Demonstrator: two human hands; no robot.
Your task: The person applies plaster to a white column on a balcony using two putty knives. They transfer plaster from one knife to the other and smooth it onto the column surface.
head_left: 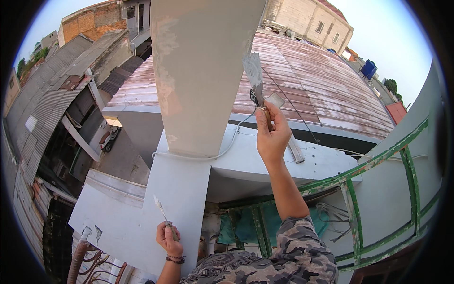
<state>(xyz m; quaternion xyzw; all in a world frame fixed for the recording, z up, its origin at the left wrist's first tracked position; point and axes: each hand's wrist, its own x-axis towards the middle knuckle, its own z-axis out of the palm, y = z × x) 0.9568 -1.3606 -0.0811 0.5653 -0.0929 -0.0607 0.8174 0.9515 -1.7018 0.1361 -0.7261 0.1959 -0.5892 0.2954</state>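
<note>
My right hand (274,135) is raised and closed around the wooden handle of a putty knife (257,87). Grey filler coats its upright blade (253,66), which is at the right edge of a beige pillar (203,80). Patches of filler mark the pillar's left side. Lower down, my left hand (169,240) grips a second, narrower putty knife (162,208). Its blade points up and away, with whitish filler near the tip. That hand is over the pale ledge (184,189), apart from the pillar.
A white cable (189,157) loops around the pillar's foot. Behind my right wrist, a wooden strip (296,150) lies on the ledge. Green metal railing (354,217) curves along the right. Beyond the ledge spreads a rusty corrugated roof (326,90); far below at left, a motorbike (108,138) stands parked.
</note>
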